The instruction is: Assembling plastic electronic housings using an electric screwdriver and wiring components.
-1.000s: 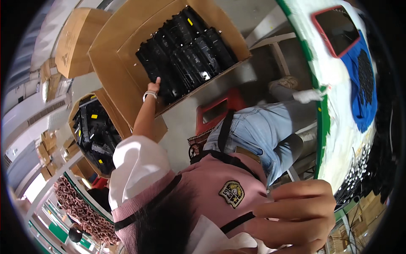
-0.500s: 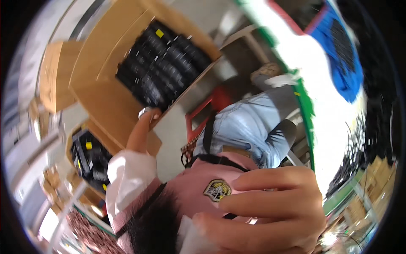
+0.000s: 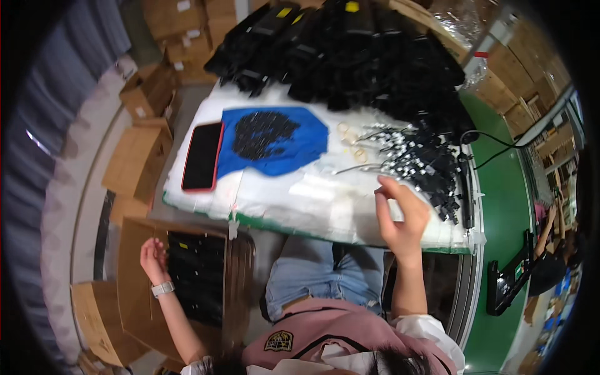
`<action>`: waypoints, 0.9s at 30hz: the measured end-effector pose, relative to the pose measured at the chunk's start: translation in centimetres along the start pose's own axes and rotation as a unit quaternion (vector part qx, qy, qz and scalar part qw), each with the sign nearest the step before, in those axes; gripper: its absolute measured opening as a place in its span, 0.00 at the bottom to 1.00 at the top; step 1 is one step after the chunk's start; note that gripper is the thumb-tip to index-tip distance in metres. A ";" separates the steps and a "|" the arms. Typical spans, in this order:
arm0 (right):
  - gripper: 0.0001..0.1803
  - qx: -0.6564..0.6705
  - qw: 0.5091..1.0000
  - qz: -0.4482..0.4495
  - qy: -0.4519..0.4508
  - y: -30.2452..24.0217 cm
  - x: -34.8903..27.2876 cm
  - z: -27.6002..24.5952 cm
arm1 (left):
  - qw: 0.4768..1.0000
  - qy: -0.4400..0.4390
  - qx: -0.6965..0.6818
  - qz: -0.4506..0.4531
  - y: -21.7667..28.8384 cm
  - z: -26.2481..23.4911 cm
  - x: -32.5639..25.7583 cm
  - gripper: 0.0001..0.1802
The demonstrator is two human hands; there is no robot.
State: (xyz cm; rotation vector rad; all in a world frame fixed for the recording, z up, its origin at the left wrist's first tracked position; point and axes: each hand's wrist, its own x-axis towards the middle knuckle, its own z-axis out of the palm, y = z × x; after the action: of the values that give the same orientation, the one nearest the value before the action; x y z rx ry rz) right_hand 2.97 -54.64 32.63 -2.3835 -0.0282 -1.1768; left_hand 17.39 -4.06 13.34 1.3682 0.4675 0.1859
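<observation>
Below the left hand [image 3: 153, 256], fingers loosely spread and holding nothing, sits an open brown cardboard box [image 3: 134, 281] of black parts. Right hand [image 3: 403, 215] rests open on the white-covered worktop [image 3: 300, 200], just beside a pile of small black-and-white clips [image 3: 419, 159].

I count one phone [image 3: 202, 156], one blue cloth [image 3: 294, 147], three pale rings [image 3: 352, 140], two hands, one open box [image 3: 134, 250] of black parts, and at least five more boxes [image 3: 136, 164] left.
</observation>
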 end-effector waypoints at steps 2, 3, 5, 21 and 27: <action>0.16 -0.084 0.996 0.020 -0.016 4.4 -2.3 -1.0 | 0.991 -0.091 -0.008 0.093 5.9 8.2 -1.4 0.08; 0.15 -0.099 0.995 0.032 -0.010 4.6 -3.3 -1.6 | 0.983 -0.125 -0.010 0.134 8.5 11.2 -3.0 0.08; 0.14 -0.091 0.995 0.040 0.014 6.8 -4.9 -1.8 | 0.951 -0.217 0.017 0.221 12.1 19.1 -5.9 0.07; 0.12 -0.086 0.981 0.084 0.150 18.5 9.9 -11.1 | 0.520 -0.644 0.125 0.547 3.6 44.1 -28.5 0.12; 0.19 -0.320 0.870 0.371 -0.051 34.9 16.8 -11.2 | 0.545 -0.630 0.097 0.545 3.4 45.2 -27.9 0.10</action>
State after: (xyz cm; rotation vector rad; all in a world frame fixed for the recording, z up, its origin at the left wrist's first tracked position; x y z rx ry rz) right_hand 13.04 -93.42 36.81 -2.5597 1.3067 -0.7274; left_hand 12.12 -54.89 28.36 1.4516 -1.7085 0.0968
